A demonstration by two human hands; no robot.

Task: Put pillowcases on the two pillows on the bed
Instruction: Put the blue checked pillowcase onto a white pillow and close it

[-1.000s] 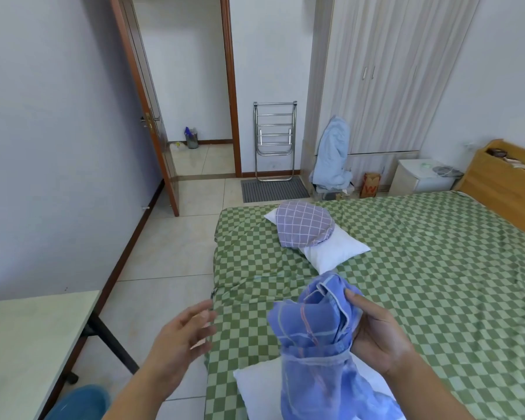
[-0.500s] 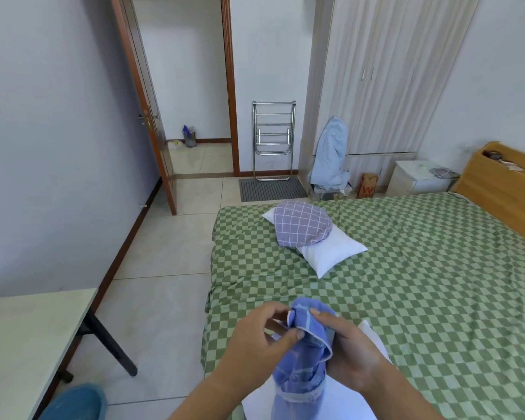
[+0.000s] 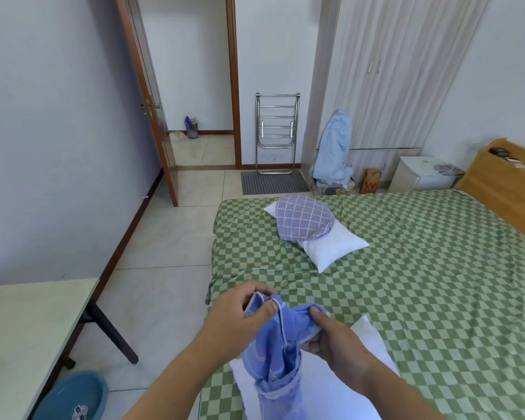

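Your left hand (image 3: pixel 240 316) pinches one edge of the blue pillowcase (image 3: pixel 278 353) between thumb and curled fingers, and your right hand (image 3: pixel 335 344) grips the bunched cloth on the other side, thumb on top, so the fabric is gathered between the two hands and hangs down from them. Directly beneath it, at the near edge of the bed (image 3: pixel 437 298), lies a bare white pillow (image 3: pixel 373 347), partly covered by the hanging cloth and your right forearm. To your left stand a pale table (image 3: pixel 28 328) with dark legs and, on the floor tiles under it, a blue basin (image 3: pixel 73 395). Further across the green checked bedspread, the second white pillow (image 3: pixel 334 247) rests near the far corner, with a folded purple checked pillowcase (image 3: pixel 303 216) lying on top of its far end. Beyond the bed you can see a dark doormat (image 3: pixel 273 181), a folded metal rack (image 3: pixel 276 131) leaning against the wall, a light blue garment (image 3: pixel 334 150) draped beside the wardrobe (image 3: pixel 391 71), a small white cabinet (image 3: pixel 422 174), and the wooden headboard (image 3: pixel 503 183) at the right.
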